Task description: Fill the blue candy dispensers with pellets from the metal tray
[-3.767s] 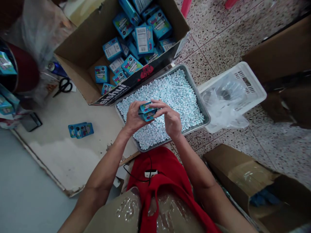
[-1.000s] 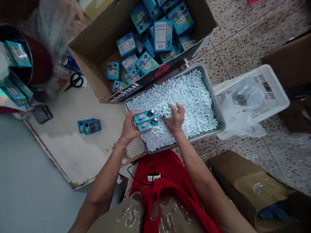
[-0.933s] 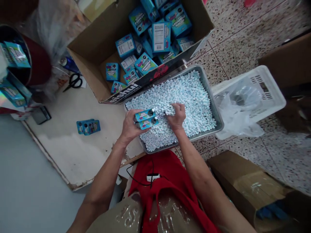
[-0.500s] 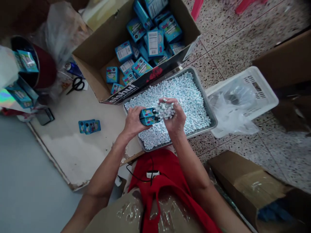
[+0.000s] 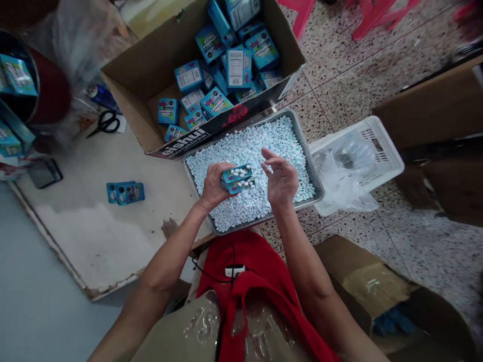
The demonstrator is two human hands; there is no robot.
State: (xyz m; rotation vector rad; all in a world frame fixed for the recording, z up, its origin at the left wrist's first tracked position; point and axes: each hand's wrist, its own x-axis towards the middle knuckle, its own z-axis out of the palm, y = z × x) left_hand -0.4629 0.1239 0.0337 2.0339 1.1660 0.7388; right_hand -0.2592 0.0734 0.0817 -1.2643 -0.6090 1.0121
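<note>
Two small blue candy boxes (image 5: 234,186) sit side by side in my left hand (image 5: 216,185), which is closed around their near ends. White candies show at their open tops. Beneath both hands is a metal tray (image 5: 319,183) full of small white and pale blue candies (image 5: 260,134). Over its right part I hold my right hand (image 5: 282,180), palm up with the fingers apart and nothing in it. A carton (image 5: 132,95) with several closed blue candy boxes (image 5: 217,103) stands behind the tray.
Flat blue cartons (image 5: 126,193) lie on the white table (image 5: 113,241) at the left, with scissors (image 5: 103,123) and a phone (image 5: 46,173) farther back. A white plastic basket (image 5: 385,168) holding clear bags is right of the tray. Another cardboard box (image 5: 362,281) stands at lower right.
The heap of candies in my right hand is gone, and that hand has moved right, away from the boxes, its fingers opened. White candies now show in the tops of the boxes in my left hand.
</note>
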